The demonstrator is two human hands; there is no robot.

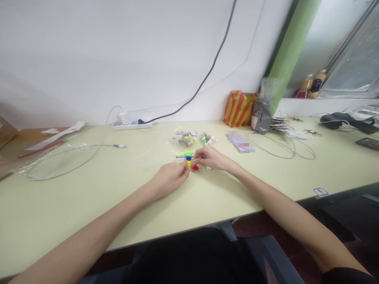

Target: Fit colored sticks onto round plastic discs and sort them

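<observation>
White wall (89, 59) closes off the back of my head feed, and a pale yellow-green tabletop (89, 205) runs across below it. Two bare hands come in from the near edge and meet around the small plastic pieces. The left fingers (182, 169) curl in just beside a small yellow plastic piece (189, 163); from where I sit I cannot tell whether they grip it. The right fingers (201, 154) bend together with the tips near that same piece, and what they pinch, if anything, is too small for me to make out.

Just beyond the fingertips I see a blue plastic piece with a thin bar (188, 158), and behind it a bright green plastic piece (188, 153). A round red plastic piece (195, 168) lies on the near side, between the two sets of fingers, and a small whitish piece (209, 168) shows below the right ones. Farther past the fingers rest clear bags of multicoloured parts (189, 138). To their right is a pale purple slab (240, 142), partly pixelated; beyond that stands a red-and-yellow striped bag (237, 109). Far left of the left fingers, a thin grey cable (89, 157) loops over the tabletop.
</observation>
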